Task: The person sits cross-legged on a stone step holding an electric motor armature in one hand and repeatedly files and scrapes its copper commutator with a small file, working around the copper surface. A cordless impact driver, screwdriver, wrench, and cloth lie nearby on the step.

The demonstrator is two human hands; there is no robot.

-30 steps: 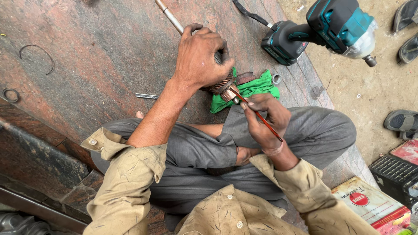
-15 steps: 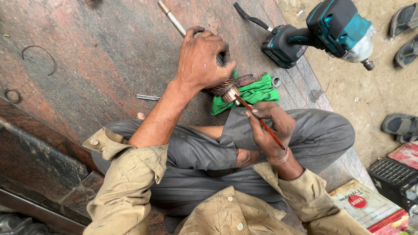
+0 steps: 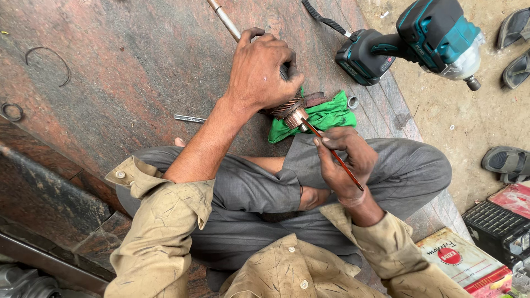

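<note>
I count two hands at work. My left hand has its grip closed over one motor armature, pinning it against one green cloth on the stone slab. My right hand pinches one thin red-handled brush, its tip touching the armature's copper end just below the left grip. One cordless impact driver stands beyond the cloth. Two wire rings lie well apart from both hands.

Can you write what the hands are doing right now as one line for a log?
left hand: grips motor armature over green cloth | right hand: holds thin red brush, tip at armature | cordless power tool: lying nearby
</note>
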